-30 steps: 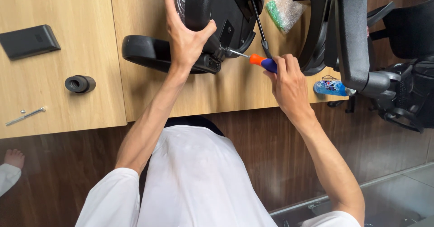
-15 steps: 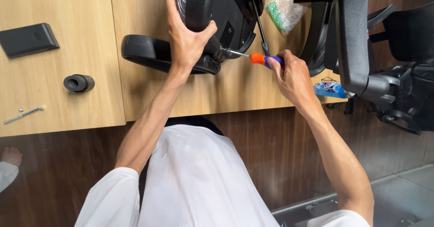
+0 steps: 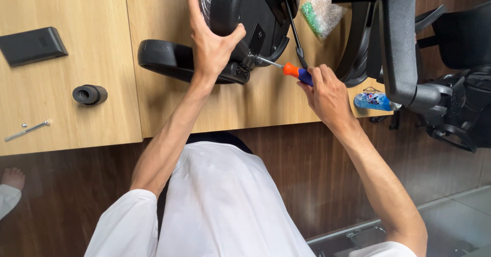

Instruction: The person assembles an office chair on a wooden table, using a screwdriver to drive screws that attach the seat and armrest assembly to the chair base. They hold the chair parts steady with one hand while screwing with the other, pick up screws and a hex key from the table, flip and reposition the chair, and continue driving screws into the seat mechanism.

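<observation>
Firmly, right hand (image 3: 327,91) gripping orange-handled screwdriver (image 3: 286,69)

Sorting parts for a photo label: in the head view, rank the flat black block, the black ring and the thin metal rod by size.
1. flat black block
2. black ring
3. thin metal rod, longer than the ring but far slimmer

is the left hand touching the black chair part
Touching. The head view shows the left hand pressed flat on the black chair part, thumb hooked around its lower edge.
</observation>
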